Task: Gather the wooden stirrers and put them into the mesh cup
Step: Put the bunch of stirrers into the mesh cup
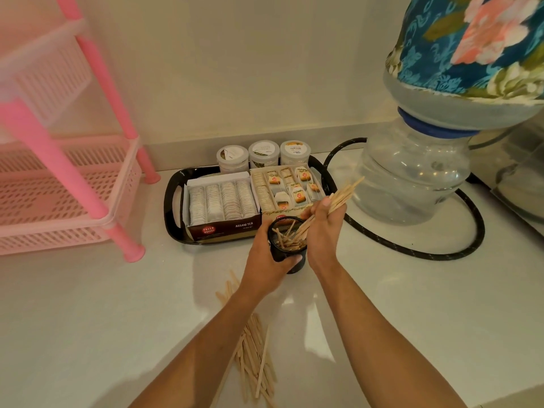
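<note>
Left hand [269, 262] wraps fingers around the black cylindrical mesh cup [287, 245], steadying it; right hand [322, 223] clenches a bundle of pale wooden stirrers [338, 198], lower ends angled into its mouth. More loose stirrers [254, 351] lie behind both wrists.

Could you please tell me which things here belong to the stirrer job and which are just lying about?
Job: mesh cup, bundle of stirrers, loose stirrers, left hand, right hand.
Lying about: tea tray, jars, pink rack, water bottle, hose.
</note>
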`<state>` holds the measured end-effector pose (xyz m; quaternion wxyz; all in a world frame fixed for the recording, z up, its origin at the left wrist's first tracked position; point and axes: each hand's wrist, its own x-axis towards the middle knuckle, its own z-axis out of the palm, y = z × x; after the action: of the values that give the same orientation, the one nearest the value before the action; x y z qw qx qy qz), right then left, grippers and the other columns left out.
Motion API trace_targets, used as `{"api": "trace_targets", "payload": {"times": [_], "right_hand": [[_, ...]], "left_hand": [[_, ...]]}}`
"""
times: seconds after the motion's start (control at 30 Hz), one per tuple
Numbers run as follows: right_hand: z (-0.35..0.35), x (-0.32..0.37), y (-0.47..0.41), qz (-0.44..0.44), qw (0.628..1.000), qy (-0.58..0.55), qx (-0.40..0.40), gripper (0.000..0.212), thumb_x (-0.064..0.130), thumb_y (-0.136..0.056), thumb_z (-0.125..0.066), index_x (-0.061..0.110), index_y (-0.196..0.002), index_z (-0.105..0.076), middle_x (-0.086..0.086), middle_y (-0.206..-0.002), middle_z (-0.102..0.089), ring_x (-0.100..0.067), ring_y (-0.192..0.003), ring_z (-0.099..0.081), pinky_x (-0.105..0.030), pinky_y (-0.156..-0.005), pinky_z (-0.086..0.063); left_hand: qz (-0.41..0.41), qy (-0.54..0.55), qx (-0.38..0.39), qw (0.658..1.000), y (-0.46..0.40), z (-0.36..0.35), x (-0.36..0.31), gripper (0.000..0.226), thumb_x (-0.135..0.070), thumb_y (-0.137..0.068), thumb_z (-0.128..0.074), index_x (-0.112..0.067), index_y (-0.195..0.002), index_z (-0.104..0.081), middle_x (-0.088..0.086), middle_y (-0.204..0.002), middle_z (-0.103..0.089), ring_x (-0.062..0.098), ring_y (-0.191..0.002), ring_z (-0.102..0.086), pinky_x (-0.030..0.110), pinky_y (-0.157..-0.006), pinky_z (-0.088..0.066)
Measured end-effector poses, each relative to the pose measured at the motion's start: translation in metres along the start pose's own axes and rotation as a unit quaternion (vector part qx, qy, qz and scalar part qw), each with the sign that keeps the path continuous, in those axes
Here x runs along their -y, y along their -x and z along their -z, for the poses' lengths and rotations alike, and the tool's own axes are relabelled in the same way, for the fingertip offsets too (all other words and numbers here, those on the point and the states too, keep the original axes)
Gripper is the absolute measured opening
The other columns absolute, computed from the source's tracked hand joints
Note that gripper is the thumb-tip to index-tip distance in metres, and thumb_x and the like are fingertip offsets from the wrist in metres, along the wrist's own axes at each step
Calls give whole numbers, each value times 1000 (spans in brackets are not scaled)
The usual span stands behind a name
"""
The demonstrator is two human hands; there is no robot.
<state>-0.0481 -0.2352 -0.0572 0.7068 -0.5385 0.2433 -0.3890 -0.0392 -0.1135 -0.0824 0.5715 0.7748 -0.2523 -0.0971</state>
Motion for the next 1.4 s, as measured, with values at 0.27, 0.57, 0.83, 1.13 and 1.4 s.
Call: {"api": "trace_targets", "payload": {"times": [0.27, 0.57, 0.83, 1.13, 1.4], "right_hand": [[10, -31, 33, -16, 994, 80, 70, 42, 27, -104, -43, 13, -143, -38, -6, -138, -55, -16, -123, -57, -23, -89, -55], [29, -12, 32, 11, 994, 64, 91, 67, 32, -91, -65, 35, -145, -26, 7, -147, -41, -4, -130, -47, -22, -90, -53], [21, -16, 31, 37, 955, 238, 171, 43, 37, -103, -41, 17, -140, -48, -6, -144, -49, -18, -133, -47, -44, -103, -49], [26, -10, 24, 53, 961, 197, 188, 77, 45, -91, -64, 28, -153, -21, 6, -153, -36, 1, -134, -40, -31, -104, -48], [4, 3, 6, 74, 869, 417, 258, 51, 45, -93, -60, 20, -137, -52, -2, -139, -56, -15, -127, -50, -41, -106, -45]], "left_hand": [[-25, 4, -24, 999, 0, -3, 9, 85, -22, -74, -82, -68, -123, -29, -48, -121, -43, -18, -116, -46, -1, -86, -38], [-6, 14, -18, 1000, -1, -5, 17, 83, -27, -72, -84, -60, -126, -30, -47, -120, -44, -19, -116, -45, -2, -85, -37], [-9, 18, -11, 1000, -2, -5, 21, 78, -23, -74, -82, -48, -130, -34, -40, -121, -46, -17, -118, -45, 0, -86, -39], [2, 17, -6, 1000, -3, -3, 21, 78, -29, -73, -83, -56, -127, -34, -45, -123, -45, -19, -118, -44, -3, -85, -37], [27, -12, 0, 1000, -7, -4, 26, 87, -33, -73, -84, -51, -135, -26, -40, -126, -41, -28, -111, -40, -8, -80, -33]]}}
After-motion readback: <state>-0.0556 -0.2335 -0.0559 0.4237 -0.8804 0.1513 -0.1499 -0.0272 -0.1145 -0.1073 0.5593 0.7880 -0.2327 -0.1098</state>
